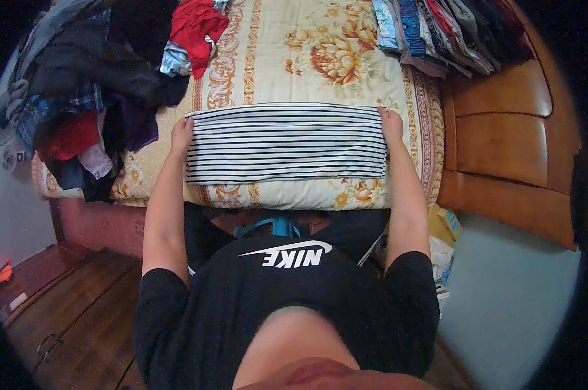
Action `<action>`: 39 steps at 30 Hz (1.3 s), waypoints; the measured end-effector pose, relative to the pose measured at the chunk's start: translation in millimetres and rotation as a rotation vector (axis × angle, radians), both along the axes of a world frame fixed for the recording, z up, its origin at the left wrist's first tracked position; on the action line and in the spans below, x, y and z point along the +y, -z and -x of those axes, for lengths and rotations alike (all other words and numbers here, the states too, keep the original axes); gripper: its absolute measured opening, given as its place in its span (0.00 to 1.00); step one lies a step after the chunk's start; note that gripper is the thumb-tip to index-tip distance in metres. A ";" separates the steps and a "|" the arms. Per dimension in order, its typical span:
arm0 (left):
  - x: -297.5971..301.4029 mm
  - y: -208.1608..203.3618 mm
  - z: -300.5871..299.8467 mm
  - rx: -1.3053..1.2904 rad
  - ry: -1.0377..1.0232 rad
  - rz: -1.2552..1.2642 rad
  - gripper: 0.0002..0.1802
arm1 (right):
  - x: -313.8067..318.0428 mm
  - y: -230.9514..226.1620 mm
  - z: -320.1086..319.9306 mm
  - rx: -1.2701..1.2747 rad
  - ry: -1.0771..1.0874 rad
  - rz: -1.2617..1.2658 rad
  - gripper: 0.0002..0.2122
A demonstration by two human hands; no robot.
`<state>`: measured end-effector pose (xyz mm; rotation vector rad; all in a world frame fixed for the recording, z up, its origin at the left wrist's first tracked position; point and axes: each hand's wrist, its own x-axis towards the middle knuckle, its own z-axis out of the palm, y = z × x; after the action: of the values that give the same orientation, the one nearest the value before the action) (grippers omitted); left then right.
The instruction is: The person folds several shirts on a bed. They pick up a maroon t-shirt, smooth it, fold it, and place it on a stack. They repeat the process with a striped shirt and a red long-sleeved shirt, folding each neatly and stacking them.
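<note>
The striped cloth (286, 144) looks smooth and matt, the headboard (502, 149) glossy wood.

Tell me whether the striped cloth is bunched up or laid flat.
Laid flat: the striped cloth forms a smooth strip on the bed, left hand and right hand at its far corners. Layers: cannot tell.

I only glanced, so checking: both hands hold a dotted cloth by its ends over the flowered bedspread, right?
Not dotted: the head view shows the cloth is striped, dark on white. The left hand and right hand do hold its ends.
</note>
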<state>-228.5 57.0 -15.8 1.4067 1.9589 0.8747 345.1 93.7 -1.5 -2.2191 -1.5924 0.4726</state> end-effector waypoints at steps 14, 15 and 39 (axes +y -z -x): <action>-97.9 -3.7 -22.1 0.149 -0.210 0.120 0.26 | -145.8 -0.4 2.1 0.399 0.123 -0.028 0.11; -105.9 -18.0 -31.0 0.184 -0.180 0.155 0.23 | -152.3 4.2 4.3 0.419 0.161 -0.047 0.11; -99.9 -50.5 -1.1 0.141 -0.024 0.087 0.23 | -129.9 -40.8 167.2 -0.353 -0.308 -0.268 0.18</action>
<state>-227.4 -42.9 34.7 1.4317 2.0957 0.7091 177.9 -36.1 39.3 -1.9383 -2.0544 -0.0646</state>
